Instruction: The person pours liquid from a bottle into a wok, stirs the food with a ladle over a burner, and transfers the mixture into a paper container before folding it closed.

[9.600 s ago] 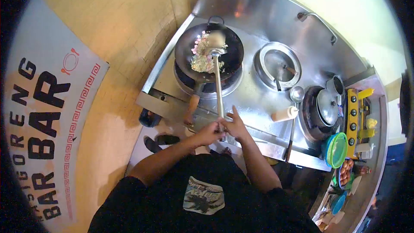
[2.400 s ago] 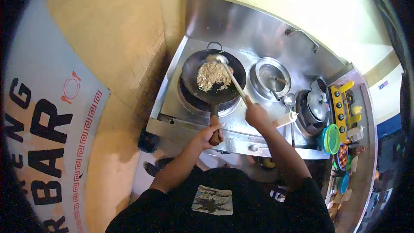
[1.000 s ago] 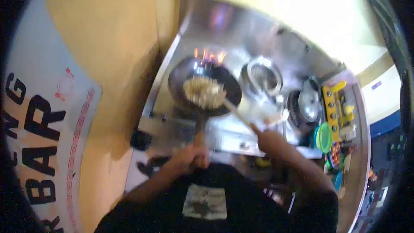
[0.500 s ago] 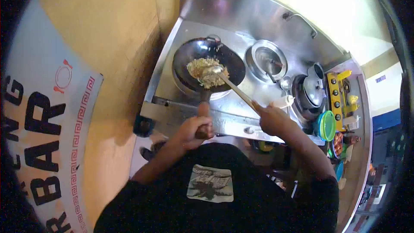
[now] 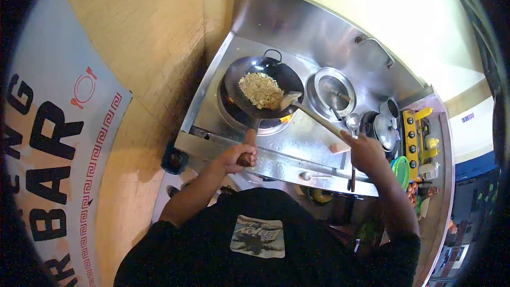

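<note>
My left hand [image 5: 237, 158] is wrapped round the wooden handle of a dark wok [image 5: 237, 77], which sits tilted over a burner with orange flame showing beneath its right side. Fried rice [image 5: 261, 90] lies heaped in the middle of the wok. In my right hand [image 5: 365, 154] is the long handle of a wok spatula [image 5: 319, 119]. Its metal blade rests at the wok's right inner wall, beside the rice.
Right of the wok stand a metal pot with a strainer [image 5: 324, 71] and a ladle [image 5: 352, 121]. Farther right are a lidded pot [image 5: 385, 130], a green bowl [image 5: 402, 172] and a yellow rack of bottles [image 5: 410, 135]. A steel backsplash [image 5: 297, 21] rises behind the stove.
The spatula blade has moved from the middle of the rice to the wok's right side, and my right hand has shifted right. The wok is tilted differently, and flame now shows beneath it.
</note>
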A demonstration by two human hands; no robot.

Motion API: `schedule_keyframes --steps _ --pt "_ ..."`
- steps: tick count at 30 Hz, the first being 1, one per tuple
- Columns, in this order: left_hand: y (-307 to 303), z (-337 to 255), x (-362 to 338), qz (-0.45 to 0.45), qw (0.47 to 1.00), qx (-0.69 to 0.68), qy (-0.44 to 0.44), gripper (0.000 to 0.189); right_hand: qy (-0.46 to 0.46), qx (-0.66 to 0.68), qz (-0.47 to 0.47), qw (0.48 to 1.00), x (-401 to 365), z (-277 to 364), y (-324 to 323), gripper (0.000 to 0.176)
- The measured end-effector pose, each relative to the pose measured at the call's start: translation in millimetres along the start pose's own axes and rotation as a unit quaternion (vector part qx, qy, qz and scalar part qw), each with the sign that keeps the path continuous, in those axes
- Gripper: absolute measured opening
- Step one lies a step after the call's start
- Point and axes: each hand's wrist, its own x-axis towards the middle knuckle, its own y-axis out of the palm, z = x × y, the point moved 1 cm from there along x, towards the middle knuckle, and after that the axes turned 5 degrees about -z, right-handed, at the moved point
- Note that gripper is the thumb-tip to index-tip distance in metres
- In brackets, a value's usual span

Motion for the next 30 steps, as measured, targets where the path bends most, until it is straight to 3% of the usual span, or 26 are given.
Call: schedule_keyframes --steps 2,4,5,7,9,13,17,19,21,22,24,25,26,28,30 --pt "-9.2 1.4 7.7 0.000 1.000 -0.013 0.006 0.027 0.045 0.038 0.059 0.996 11.9 10.7 12.6 0.055" --pt "-15.8 9.3 10.9 0.004 1.000 -0.008 -0.003 0.030 0.018 0.082 -0.021 0.996 47.3 19.7 90.4 0.055" --pt "-15.7 6.2 6.7 0.004 1.000 -0.005 -0.001 0.030 0.048 0.127 -0.029 0.990 61.2 29.2 110.9 0.056" --pt "-17.4 2.6 8.0 -0.040 0.994 0.106 0.003 0.032 0.084 0.223 -0.044 0.970 77.5 53.5 108.3 0.057" --pt "-26.7 7.0 17.4 -0.038 0.995 0.087 0.014 0.033 0.118 0.279 -0.050 0.952 99.1 76.3 114.3 0.058" --pt "-29.5 8.9 17.0 -0.039 0.997 0.064 0.013 0.027 0.084 0.357 -0.117 0.923 149.3 99.4 127.0 0.062" --pt "-28.9 -14.3 29.2 -0.104 0.990 0.074 -0.054 0.009 -0.016 0.182 -0.032 0.983 93.6 87.9 116.1 0.068" --pt "-8.5 9.6 21.7 -0.111 0.990 0.076 -0.051 0.008 -0.010 0.117 0.047 0.992 43.5 76.5 91.7 0.065" --pt "51.1 26.6 2.6 -0.135 0.987 0.087 -0.002 0.011 -0.017 0.053 -0.004 0.998 35.8 53.9 96.0 0.064" --pt "58.2 32.5 6.5 -0.131 0.987 0.090 -0.005 0.011 -0.026 -0.010 -0.050 0.998 30.6 43.0 98.6 0.064" --pt "62.4 48.0 8.6 -0.120 0.983 0.136 0.005 0.012 -0.020 0.033 -0.066 0.997 37.1 15.4 55.8 0.062" --pt "45.9 41.7 22.1 -0.063 0.976 0.204 0.045 0.014 -0.032 -0.034 -0.100 0.994 31.6 11.9 30.0 0.049" --pt "42.5 34.6 23.0 -0.065 0.976 0.201 0.045 0.014 -0.022 -0.047 -0.070 0.996 33.3 -0.3 22.5 0.049" --pt "42.8 16.7 28.2 -0.117 0.985 0.125 0.017 0.015 -0.056 -0.067 -0.127 0.988 20.6 -11.6 -2.5 0.052" --pt "37.2 14.3 33.8 -0.109 0.990 0.084 0.014 0.014 -0.060 -0.101 -0.098 0.988 21.7 -13.0 5.3 0.052"
